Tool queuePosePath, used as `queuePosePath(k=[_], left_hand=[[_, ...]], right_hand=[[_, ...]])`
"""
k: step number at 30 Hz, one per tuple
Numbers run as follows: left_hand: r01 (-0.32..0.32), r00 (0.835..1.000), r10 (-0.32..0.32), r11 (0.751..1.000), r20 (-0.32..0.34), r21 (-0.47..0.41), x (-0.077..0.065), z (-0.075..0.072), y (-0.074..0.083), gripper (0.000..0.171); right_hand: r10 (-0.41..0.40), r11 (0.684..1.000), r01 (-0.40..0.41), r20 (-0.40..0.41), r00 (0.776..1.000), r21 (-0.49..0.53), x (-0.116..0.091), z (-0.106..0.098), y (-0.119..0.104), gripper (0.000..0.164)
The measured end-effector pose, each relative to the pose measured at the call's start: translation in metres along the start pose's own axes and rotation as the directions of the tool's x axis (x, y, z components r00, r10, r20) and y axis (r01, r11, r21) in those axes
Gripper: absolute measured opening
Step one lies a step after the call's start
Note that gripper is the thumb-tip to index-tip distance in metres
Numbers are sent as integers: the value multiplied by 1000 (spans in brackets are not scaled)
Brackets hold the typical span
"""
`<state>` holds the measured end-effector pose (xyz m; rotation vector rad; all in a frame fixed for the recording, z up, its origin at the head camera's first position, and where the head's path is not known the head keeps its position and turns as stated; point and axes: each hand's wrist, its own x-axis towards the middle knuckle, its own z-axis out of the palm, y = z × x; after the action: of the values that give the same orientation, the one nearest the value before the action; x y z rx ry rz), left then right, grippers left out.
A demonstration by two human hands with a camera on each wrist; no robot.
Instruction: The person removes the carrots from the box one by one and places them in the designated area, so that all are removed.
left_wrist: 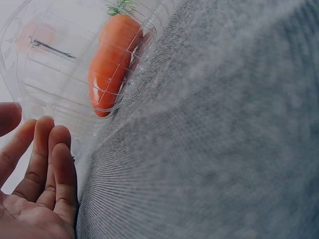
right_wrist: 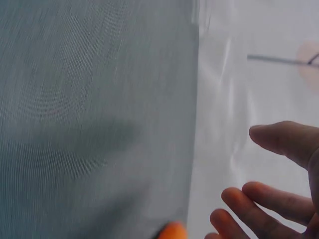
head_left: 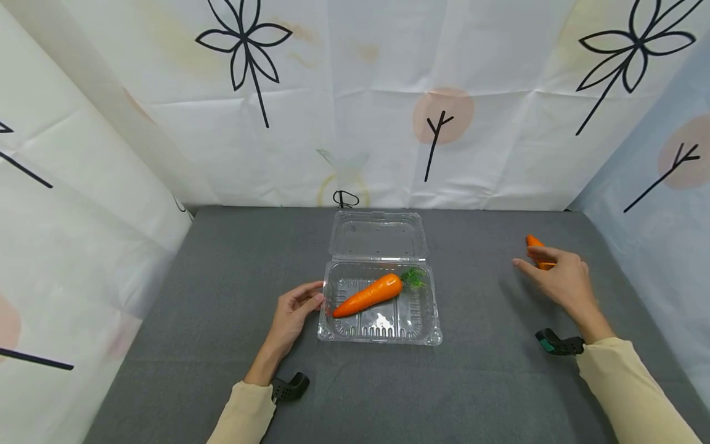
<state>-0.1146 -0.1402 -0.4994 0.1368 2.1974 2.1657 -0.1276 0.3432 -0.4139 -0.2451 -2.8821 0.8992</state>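
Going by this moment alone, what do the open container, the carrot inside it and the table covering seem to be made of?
Container: glossy, clear plastic, see-through with moulded ribs and glints.
Carrot: probably hard plastic or foam; its surface is smooth with bright highlights, and its green tuft looks synthetic.
Table covering: matte grey fabric, judging by the fine lined texture.

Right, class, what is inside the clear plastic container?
One orange carrot with a green leafy top lies slantwise in the container, on its ribbed floor. From the head view, the strip beneath the carrot can't be seen.
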Motion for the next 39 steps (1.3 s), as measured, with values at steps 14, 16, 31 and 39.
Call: queuePosePath(k=[14, 16, 31, 39], left_hand=[[0, 1000, 0, 1000, -4, -7, 0, 0, 0, 29], [6, 1000, -6, 1000, -7, -5, 0, 0, 0, 29], [5, 1000, -5, 1000, -4, 1, 0, 0, 1, 29], [-2, 1000, 2, 1000, -1, 5, 0, -1, 0, 30]], right_hand=[[-330, 915, 288, 114, 937, 283, -13, 32, -69, 43], [-355, 897, 295, 138, 925, 329, -14, 39, -78, 42], [-589, 755, 419, 242, 771, 504, -17, 94, -126, 53], [-639, 743, 485, 273, 719, 462, -17, 114, -137, 59]])
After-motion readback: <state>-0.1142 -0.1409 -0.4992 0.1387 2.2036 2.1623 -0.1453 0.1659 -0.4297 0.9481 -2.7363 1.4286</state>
